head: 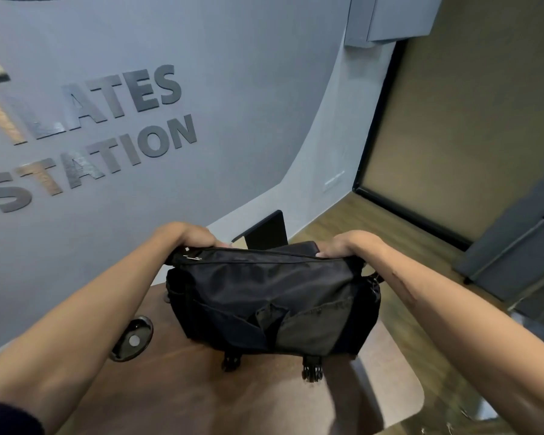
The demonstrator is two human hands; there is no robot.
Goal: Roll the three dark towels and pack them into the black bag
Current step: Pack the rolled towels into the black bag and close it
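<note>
The black bag (270, 296) stands on the brown table (201, 387), its flap side facing me with two buckles hanging at the bottom edge. My left hand (190, 235) grips the bag's top left corner. At the top right corner, my right hand (350, 244) holds the upper edge. Both hands curl over the top, fingers hidden behind it. No dark towels are visible; the bag's inside is hidden.
A dark round metal fitting (132, 339) sits in the table to the left of the bag. A black panel (266, 230) stands behind the bag. The grey wall with lettering is beyond; wooden floor and a grey door lie to the right.
</note>
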